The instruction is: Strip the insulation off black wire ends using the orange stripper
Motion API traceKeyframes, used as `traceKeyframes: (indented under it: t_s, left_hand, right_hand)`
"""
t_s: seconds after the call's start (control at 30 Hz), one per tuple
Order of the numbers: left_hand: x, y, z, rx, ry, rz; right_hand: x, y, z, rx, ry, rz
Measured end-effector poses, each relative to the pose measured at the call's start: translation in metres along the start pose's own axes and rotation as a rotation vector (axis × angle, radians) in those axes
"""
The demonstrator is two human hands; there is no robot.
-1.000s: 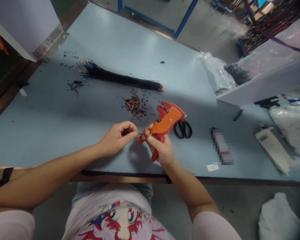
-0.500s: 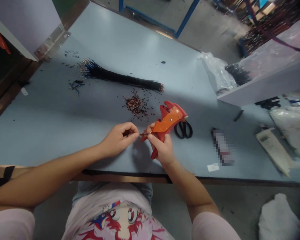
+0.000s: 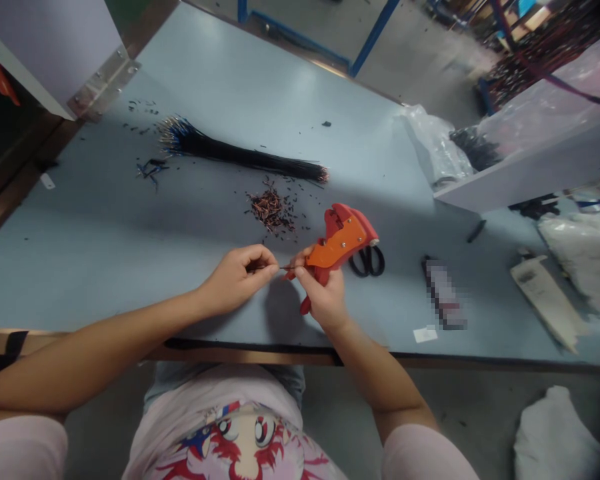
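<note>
Near the front edge of the grey table [image 3: 105, 233], the left hand [image 3: 237, 277] pinches a thin wire [image 3: 281, 268] between thumb and fingertips. Just beside it, the right hand [image 3: 325, 297] is clenched on the handles of an orange-red wire stripper [image 3: 341, 239], which the wire's end meets. Black scissors [image 3: 367, 260] lie just behind the stripper, with a heap of reddish scraps [image 3: 270, 208] farther back and a long bundle of black wires [image 3: 245, 157] beyond.

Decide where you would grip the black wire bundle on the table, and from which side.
Probably grip the wire bundle round its tight middle, from above, fingers across its length: it lies flat on the table, and its left end fans out.
</note>
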State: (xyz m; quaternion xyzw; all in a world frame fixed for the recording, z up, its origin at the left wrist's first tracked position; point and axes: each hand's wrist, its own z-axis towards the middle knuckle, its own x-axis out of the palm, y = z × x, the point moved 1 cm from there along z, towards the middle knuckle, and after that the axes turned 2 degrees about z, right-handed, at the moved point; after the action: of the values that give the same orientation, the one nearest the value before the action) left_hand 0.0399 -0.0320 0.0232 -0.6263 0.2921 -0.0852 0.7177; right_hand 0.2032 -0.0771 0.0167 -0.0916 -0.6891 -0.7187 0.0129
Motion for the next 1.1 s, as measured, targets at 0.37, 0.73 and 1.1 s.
traceKeyframes:
  t_s: [0.37, 0.73, 1.1]
  left_hand:
    - [-0.020, -0.004, 0.005, -0.010, -0.157, 0.116]
    - [-0.057, 0.039, 0.035, -0.125, -0.558, 0.004]
    - [-0.041, 0.026, 0.026, -0.008, -0.491, 0.025]
  right_hand:
    - [-0.016, 0.011, 0.008, -0.106, -0.297, -0.081]
    - [-0.008, 0.007, 0.018, 0.609, 0.427, 0.369]
    - [-0.021, -0.017, 0.016, 0.647, 0.509, 0.549]
